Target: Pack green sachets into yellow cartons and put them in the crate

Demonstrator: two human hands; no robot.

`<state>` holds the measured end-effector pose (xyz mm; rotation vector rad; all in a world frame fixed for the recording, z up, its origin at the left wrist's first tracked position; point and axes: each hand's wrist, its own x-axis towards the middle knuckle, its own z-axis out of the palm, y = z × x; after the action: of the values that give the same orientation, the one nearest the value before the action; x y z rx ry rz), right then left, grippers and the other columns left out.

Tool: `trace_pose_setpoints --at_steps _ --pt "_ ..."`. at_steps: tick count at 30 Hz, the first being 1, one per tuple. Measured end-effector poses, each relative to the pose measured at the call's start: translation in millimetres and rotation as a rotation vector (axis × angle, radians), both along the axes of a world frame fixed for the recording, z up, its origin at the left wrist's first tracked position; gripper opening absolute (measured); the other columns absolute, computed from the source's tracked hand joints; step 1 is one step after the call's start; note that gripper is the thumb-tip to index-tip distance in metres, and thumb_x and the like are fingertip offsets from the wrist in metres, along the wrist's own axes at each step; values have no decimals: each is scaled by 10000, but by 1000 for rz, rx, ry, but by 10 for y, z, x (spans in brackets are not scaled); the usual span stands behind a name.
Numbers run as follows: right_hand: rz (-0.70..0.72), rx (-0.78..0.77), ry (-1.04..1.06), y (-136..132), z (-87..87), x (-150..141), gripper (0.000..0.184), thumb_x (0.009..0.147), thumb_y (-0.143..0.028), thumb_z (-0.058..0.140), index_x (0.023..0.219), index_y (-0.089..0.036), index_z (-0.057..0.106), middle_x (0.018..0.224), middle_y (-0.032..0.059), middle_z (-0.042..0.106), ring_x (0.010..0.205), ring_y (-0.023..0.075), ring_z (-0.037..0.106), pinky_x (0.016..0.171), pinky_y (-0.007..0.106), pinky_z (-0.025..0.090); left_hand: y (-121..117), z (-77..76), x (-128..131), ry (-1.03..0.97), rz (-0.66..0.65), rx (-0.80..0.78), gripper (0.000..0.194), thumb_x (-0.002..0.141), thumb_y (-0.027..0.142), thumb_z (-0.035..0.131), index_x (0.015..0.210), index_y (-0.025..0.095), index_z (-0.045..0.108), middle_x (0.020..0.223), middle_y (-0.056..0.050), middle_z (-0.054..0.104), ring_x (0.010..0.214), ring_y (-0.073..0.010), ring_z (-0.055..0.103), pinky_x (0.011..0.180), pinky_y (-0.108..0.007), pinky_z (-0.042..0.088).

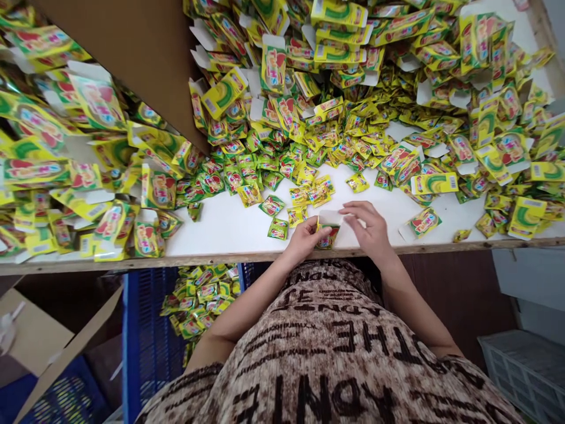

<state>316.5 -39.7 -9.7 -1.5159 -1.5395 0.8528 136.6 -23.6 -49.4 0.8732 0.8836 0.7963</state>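
My left hand (304,237) grips a small yellow-green carton (328,234) at the near edge of the white table (229,227). My right hand (368,227) rests on the carton's white open flap, its fingers spread flat over it. Just beyond my hands lie several small yellow and green sachets (309,191), loose on the table. One sachet (278,228) sits close to my left hand.
Heaps of folded cartons and sachets (353,88) cover the back and both sides of the table. A brown cardboard sheet (132,53) leans at the upper left. Under the table stands a blue crate (145,341) holding sachets; a white basket (525,371) sits at lower right.
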Motion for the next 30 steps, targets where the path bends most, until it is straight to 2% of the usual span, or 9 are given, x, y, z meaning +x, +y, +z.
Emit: trace_pose_setpoints --at_steps 2,5,9,11,15,18,21,24,30 --pt "-108 -150 231 -47 -43 12 205 848 -378 673 992 -235 704 946 37 669 847 171 609 729 323 508 -8 42 -23 -63 6 -80 396 805 527 670 974 172 719 1014 -52 731 995 -208 635 936 -340 477" --pt "-39 -445 611 -79 -103 -18 296 728 -414 777 918 -215 666 712 -37 606 556 90 487 512 230 410 18 108 -68 -132 -52 -204 343 782 459 703 949 161 738 1016 -76 743 1019 -235 649 953 -367 475" --pt "114 -627 814 -71 -53 -39 373 701 -403 798 990 -202 675 902 8 661 544 61 473 497 216 406 82 179 -135 -152 -95 -289 312 656 264 753 955 177 740 1016 -66 741 1003 -232 655 949 -366 470" --pt "158 -638 806 -66 -4 -27 357 718 -388 782 1001 -190 691 944 30 672 575 78 521 538 237 448 90 206 -155 -164 -112 -309 351 633 210 730 983 188 726 1012 -56 735 976 -216 656 935 -358 469" --pt "161 -622 718 -62 14 -75 222 674 -305 792 827 -179 691 732 -17 634 550 81 495 504 220 399 55 235 -139 -139 -152 -298 376 579 164 742 953 192 706 993 -47 723 951 -205 652 895 -345 484" --pt "47 -507 635 -38 -51 -179 135 677 -265 756 768 -190 691 671 -39 608 546 84 486 492 218 385 33 212 -95 -124 -77 -261 407 591 204 788 988 188 699 1022 -54 721 960 -200 654 886 -335 493" --pt "-71 -320 533 0 -121 -244 191 730 -301 732 902 -221 754 792 -20 641 546 71 467 496 227 410 29 147 -62 -73 105 -170 355 672 314 794 993 181 717 1008 -60 732 934 -184 660 888 -332 498" --pt "-56 -259 485 25 -146 -240 222 785 -380 711 933 -229 777 869 16 669 557 77 497 489 238 441 29 82 -55 53 226 -1 270 711 354 784 925 192 756 972 -50 747 933 -181 661 906 -336 501" --pt "-108 -328 490 52 -138 -213 285 688 -418 799 861 -193 767 758 12 705 517 90 551 483 246 506 67 30 -41 166 190 86 295 756 374 751 991 195 760 955 -49 750 876 -171 659 847 -314 522"
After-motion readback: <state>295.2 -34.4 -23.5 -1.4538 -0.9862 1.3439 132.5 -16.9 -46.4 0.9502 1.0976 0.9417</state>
